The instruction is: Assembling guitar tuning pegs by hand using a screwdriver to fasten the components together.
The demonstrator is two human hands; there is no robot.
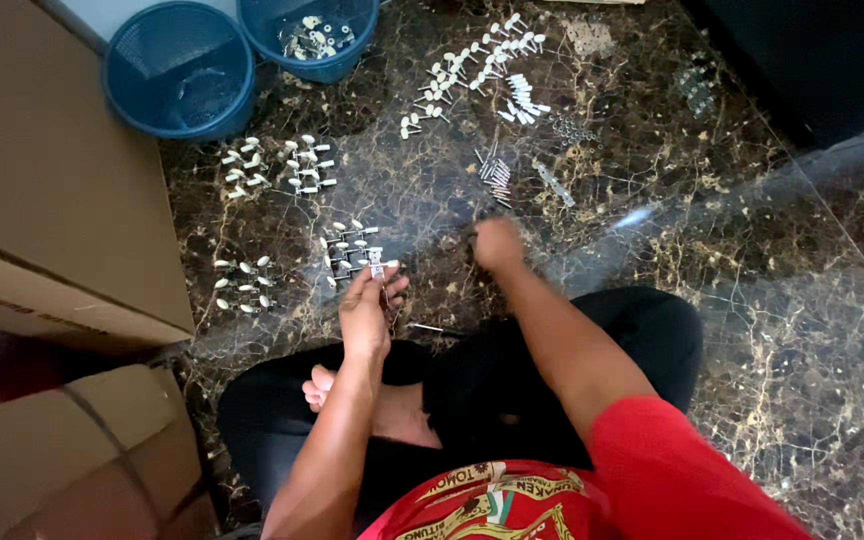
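Observation:
I sit cross-legged on a dark marble floor [772,300]. My left hand [370,305] pinches a small metal part with a white knob [378,266], held just above a cluster of similar white-knobbed parts [349,248]. My right hand [497,243] reaches forward with fingers curled down onto the floor, just below a small pile of short metal pins [495,175]. Whether it grips anything is hidden by motion blur. A thin metal rod [430,328] lies on the floor between my hands, close to my knee.
Groups of white-knobbed parts lie at left [243,282], upper left [277,167] and top centre [472,65]. Two blue mesh baskets [180,68] [307,35] stand at the top left, one holding parts. Cardboard boxes [52,180] line the left edge.

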